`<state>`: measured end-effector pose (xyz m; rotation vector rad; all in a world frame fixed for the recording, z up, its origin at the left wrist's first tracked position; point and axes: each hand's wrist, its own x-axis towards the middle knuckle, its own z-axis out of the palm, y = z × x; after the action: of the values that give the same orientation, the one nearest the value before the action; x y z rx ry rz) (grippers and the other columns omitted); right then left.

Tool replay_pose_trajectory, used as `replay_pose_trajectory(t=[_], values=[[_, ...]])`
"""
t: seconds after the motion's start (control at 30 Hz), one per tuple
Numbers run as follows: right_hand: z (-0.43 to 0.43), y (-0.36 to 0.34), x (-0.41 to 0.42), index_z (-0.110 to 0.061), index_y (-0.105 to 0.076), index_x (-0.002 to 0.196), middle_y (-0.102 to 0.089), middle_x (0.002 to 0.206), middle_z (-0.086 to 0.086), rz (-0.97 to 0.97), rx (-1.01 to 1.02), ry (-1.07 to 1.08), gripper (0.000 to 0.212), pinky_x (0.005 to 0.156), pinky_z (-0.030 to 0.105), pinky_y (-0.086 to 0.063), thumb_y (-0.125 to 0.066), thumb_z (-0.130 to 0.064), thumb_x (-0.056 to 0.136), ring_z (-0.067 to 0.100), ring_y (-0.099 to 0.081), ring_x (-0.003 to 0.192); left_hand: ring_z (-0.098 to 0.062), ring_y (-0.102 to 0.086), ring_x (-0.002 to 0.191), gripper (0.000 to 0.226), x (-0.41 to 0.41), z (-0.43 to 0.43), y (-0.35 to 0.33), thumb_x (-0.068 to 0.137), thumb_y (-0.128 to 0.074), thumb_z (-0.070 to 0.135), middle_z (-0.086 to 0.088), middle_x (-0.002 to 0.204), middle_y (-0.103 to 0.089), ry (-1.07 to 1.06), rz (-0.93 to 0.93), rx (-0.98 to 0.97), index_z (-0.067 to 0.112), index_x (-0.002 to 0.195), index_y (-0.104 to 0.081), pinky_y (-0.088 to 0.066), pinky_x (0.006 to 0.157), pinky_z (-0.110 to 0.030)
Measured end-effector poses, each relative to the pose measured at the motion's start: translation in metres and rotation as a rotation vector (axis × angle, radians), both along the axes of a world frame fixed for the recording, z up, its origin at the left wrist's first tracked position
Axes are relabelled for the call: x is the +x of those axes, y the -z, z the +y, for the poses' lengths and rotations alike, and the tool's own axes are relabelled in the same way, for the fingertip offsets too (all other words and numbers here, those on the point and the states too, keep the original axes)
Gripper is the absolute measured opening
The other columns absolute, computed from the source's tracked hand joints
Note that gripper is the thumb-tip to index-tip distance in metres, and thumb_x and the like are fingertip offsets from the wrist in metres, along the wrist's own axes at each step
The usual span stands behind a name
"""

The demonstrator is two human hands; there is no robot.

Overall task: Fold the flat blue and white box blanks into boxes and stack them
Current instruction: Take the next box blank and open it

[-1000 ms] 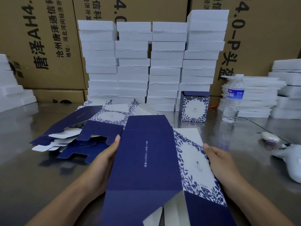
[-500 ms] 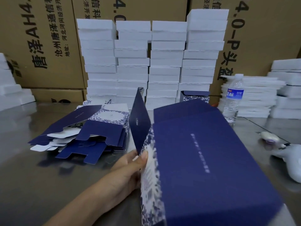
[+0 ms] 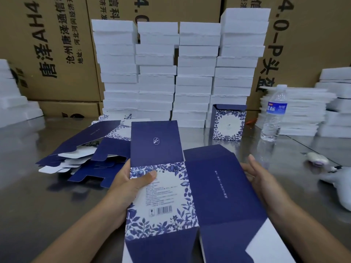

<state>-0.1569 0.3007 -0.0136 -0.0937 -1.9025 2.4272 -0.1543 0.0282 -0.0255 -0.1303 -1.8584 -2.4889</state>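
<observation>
- Head view shows brown cartons (image 3: 57,54) with printed lettering walling off the back.
- A shiny metal table (image 3: 28,196) carries everything in front of them.
- White foam slabs (image 3: 157,73) stand in tall columns at the far side of the table, with lower heaps at both edges.
- The box blank (image 3: 209,186) is held above the near part of the table, between the two hands. Its flowered panel with a barcode faces up, a plain blue panel angles off to the right, and one blue flap sticks out at the far end.
- A pile of flat blanks (image 3: 85,158) lies loosely fanned on the table, left of the held one.
- One finished box (image 3: 228,123) stands upright against the foam columns, well apart from the hands. No stack has begun, so the task looks to be at an early stage.
- The left hand (image 3: 131,183) grips the blank's left edge, thumb pressed on the flowered panel.
- The right hand (image 3: 260,179) holds the blue panel's right edge, fingers tucked behind it and thumb raised.
- The step in hand seems to be opening the blank into a sleeve. The next move calls for squaring the corners, then tucking in the end flaps without creasing the panels.
- A water bottle (image 3: 273,114) stands far right, clear of the work.
</observation>
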Motion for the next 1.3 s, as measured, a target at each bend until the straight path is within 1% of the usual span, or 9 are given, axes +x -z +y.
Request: replay_pose_trajectory(t=[0.1, 0.2, 0.37, 0.5, 0.7, 0.87, 1.0, 1.17, 1.3], values=[[-0.004, 0.003, 0.001, -0.013, -0.075, 0.076, -0.073, 0.077, 0.008, -0.015, 0.154, 0.086, 0.044, 0.067, 0.032, -0.048, -0.050, -0.046, 0.092, 0.023, -0.067, 0.064, -0.026, -0.072, 0.088, 0.046, -0.001, -0.001, 0.001, 0.067, -0.074, 0.015, 0.000, 0.100, -0.074, 0.021, 0.023, -0.050, 0.032, 0.108, -0.061, -0.058, 0.063, -0.034], [-0.002, 0.007, -0.004, 0.006, -0.063, 0.081, -0.063, 0.072, 0.010, 0.035, 0.383, 0.235, 0.047, 0.065, 0.030, -0.044, -0.051, -0.038, 0.094, 0.021, -0.057, 0.063, -0.026, -0.072, 0.086, 0.041, -0.001, -0.001, 0.003, 0.073, -0.073, 0.014, 0.000, 0.100, -0.074, 0.057, 0.018, -0.100, 0.032, 0.108, -0.061, -0.058, 0.058, -0.032], [0.001, 0.010, -0.009, 0.014, -0.051, 0.073, -0.045, 0.066, 0.010, 0.104, 0.598, 0.357, 0.050, 0.060, 0.029, -0.031, -0.047, -0.031, 0.097, 0.018, -0.040, 0.062, -0.025, -0.072, 0.085, 0.022, 0.001, 0.004, -0.001, 0.086, -0.061, 0.035, -0.006, 0.095, -0.075, 0.016, -0.037, -0.155, 0.020, 0.102, -0.066, -0.058, 0.069, -0.036], [0.003, 0.012, -0.010, 0.004, -0.050, 0.068, -0.043, 0.065, 0.010, 0.124, 0.599, 0.371, 0.046, 0.062, 0.030, -0.031, -0.046, -0.032, 0.097, 0.019, -0.039, 0.063, -0.035, -0.068, 0.093, 0.033, 0.001, 0.009, -0.002, 0.096, -0.047, 0.040, -0.011, 0.093, -0.074, -0.110, -0.108, -0.218, 0.016, 0.095, -0.071, -0.051, 0.089, -0.048], [-0.004, 0.016, -0.008, 0.015, -0.047, 0.078, -0.047, 0.068, 0.010, 0.126, 0.534, 0.219, 0.055, 0.063, 0.030, -0.033, -0.048, -0.037, 0.095, 0.019, -0.042, 0.063, -0.020, -0.052, 0.065, 0.047, -0.003, 0.004, -0.003, 0.097, -0.048, 0.035, 0.009, 0.057, -0.065, -0.310, -0.073, -0.221, 0.034, 0.054, -0.068, -0.037, 0.058, -0.028], [-0.004, 0.014, -0.008, 0.001, -0.045, 0.066, -0.038, 0.063, 0.010, 0.164, 0.607, 0.249, 0.044, 0.058, 0.029, -0.026, -0.048, -0.031, 0.096, 0.017, -0.034, 0.059, -0.021, -0.063, 0.059, 0.042, -0.002, 0.005, -0.003, 0.096, -0.049, 0.037, 0.006, 0.063, -0.070, -0.270, -0.099, -0.163, 0.033, 0.062, -0.072, -0.045, 0.053, -0.025], [0.000, 0.015, -0.009, 0.002, -0.044, 0.064, -0.035, 0.062, 0.010, 0.172, 0.598, 0.313, 0.045, 0.057, 0.029, -0.025, -0.048, -0.030, 0.097, 0.018, -0.033, 0.059, -0.021, -0.065, 0.071, 0.041, -0.001, 0.008, -0.001, 0.097, -0.047, 0.039, 0.004, 0.078, -0.070, -0.206, -0.069, -0.209, 0.031, 0.065, -0.072, -0.044, 0.061, -0.026], [-0.004, 0.019, -0.009, -0.012, -0.033, 0.062, -0.030, 0.061, 0.007, 0.194, 0.620, 0.332, 0.042, 0.058, 0.031, -0.022, -0.047, -0.030, 0.097, 0.018, -0.029, 0.058, 0.013, -0.061, 0.061, 0.029, -0.002, 0.007, 0.001, 0.100, -0.039, 0.035, 0.032, 0.064, -0.065, -0.246, 0.002, -0.329, 0.033, 0.084, -0.063, -0.039, 0.054, -0.008], [-0.005, 0.019, -0.009, 0.008, -0.041, 0.067, -0.039, 0.066, 0.008, 0.187, 0.569, 0.285, 0.051, 0.061, 0.031, -0.026, -0.046, -0.034, 0.097, 0.018, -0.035, 0.063, 0.021, -0.054, 0.050, 0.030, -0.001, 0.005, 0.000, 0.101, -0.038, 0.033, 0.037, 0.054, -0.058, -0.278, 0.013, -0.313, 0.035, 0.077, -0.056, -0.039, 0.053, -0.007]])
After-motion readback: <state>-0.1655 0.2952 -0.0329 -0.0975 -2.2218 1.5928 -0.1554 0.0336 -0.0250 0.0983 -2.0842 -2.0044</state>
